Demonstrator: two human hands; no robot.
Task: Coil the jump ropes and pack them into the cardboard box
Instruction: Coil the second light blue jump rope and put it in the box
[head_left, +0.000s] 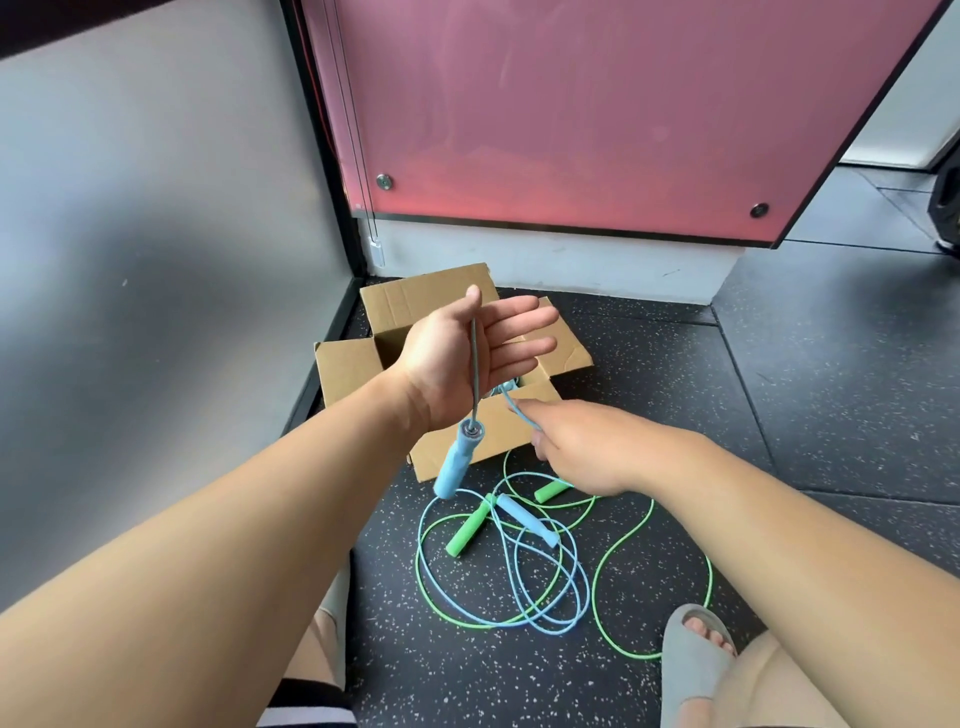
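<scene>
Left arm reaches forward from 7 o'clock, forearm bare, wrist turned so the palm faces up. Left hand (467, 358): fingers straight and together, pointing toward 3 o'clock, thumb raised toward 12; nothing clenched. The cord of the blue jump rope (474, 364) runs down across this palm from the thumb's base, and its hanging handle (460, 460) dangles below the wrist, tilted toward 7 o'clock, clear of the floor. Right arm enters from 4 o'clock, back of the hand to the camera. Right hand (576, 447): fingertips curled, pinching the same blue cord just at 5 o'clock of the left hand. Both hands are held over the cardboard box (410, 304), flaps open, standing against the wall base; cannot tell what is inside. On the speckled floor (779, 415), at 6 o'clock of the box, the remaining blue cord lies in loose loops with the second blue handle (527, 519). The green jump rope (470, 525) lies uncoiled, tangled with those loops. Grey slipper (691, 660) at 5 o'clock of the loops.
</scene>
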